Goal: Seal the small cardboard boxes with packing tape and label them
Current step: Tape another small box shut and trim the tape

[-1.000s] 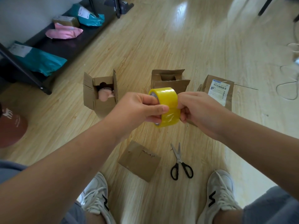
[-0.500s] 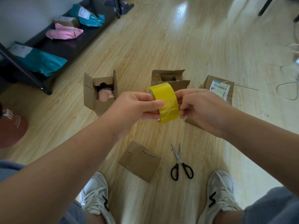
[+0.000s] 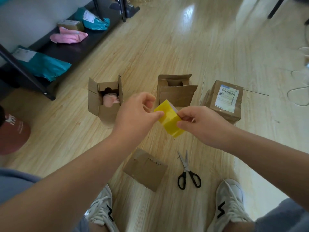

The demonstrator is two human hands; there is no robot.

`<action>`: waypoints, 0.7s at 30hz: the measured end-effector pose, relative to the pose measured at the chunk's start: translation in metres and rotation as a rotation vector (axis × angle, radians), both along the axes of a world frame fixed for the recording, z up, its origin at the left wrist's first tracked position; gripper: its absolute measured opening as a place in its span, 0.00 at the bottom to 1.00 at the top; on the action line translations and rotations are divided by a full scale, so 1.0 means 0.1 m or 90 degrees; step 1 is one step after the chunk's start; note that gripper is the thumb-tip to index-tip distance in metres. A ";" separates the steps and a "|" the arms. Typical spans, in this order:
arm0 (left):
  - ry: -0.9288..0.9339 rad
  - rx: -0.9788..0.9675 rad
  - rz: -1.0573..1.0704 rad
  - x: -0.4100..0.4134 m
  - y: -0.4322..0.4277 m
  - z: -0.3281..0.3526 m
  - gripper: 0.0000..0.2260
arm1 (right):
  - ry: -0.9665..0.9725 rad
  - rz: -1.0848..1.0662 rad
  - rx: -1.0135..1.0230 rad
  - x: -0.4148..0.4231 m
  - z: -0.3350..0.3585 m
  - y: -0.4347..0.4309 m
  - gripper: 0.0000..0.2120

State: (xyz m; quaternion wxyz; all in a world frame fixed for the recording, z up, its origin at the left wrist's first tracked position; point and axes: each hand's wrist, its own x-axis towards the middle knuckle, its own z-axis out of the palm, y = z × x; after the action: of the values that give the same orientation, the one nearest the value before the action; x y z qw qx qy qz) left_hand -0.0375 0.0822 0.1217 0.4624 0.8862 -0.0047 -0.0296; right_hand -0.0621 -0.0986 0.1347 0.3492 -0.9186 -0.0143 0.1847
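Note:
A yellow roll of packing tape (image 3: 169, 120) is held in the air between my left hand (image 3: 135, 114) and my right hand (image 3: 203, 123), both pinching it over the wooden floor. Behind it stand an open cardboard box (image 3: 104, 99) with something pink inside, a second open box (image 3: 176, 91), and a closed box with a white shipping label (image 3: 225, 101). A small closed cardboard box (image 3: 145, 169) lies on the floor below my hands.
Black-handled scissors (image 3: 187, 171) lie right of the small box. My two white sneakers (image 3: 229, 205) are at the bottom. A low black shelf (image 3: 73, 51) at the left holds teal and pink mailer bags. White cable loops lie at the far right.
The tape roll has tilted and dropped slightly to the right. My left fingers have shifted to its upper left edge, and my right fingers pinch its right side.

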 end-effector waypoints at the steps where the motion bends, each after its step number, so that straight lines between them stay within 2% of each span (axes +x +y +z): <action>1: -0.017 -0.007 -0.024 0.01 0.00 0.00 0.09 | -0.002 0.008 -0.012 0.00 -0.01 0.00 0.06; 5: -0.011 -0.002 -0.081 -0.01 -0.02 -0.01 0.05 | -0.025 0.031 -0.055 0.01 -0.04 0.03 0.07; 9: -0.102 0.097 -0.075 -0.04 -0.02 -0.01 0.02 | -0.055 0.065 -0.095 0.01 -0.04 0.05 0.07; 16: -0.231 0.278 -0.104 -0.08 -0.07 -0.01 0.06 | -0.073 0.106 -0.160 -0.01 -0.02 0.10 0.07; 19: -0.229 0.311 -0.102 -0.10 -0.09 0.01 0.05 | -0.083 0.132 -0.202 -0.01 0.01 0.12 0.06; 21: -0.188 0.298 -0.100 -0.09 -0.09 0.01 0.05 | -0.092 0.145 -0.222 -0.02 0.01 0.13 0.05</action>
State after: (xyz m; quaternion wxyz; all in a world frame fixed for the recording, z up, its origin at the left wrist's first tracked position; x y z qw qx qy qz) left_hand -0.0461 0.0734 0.1223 0.2358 0.9605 -0.1336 0.0636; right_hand -0.0638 -0.0854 0.1359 0.1602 -0.9683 -0.1107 0.1566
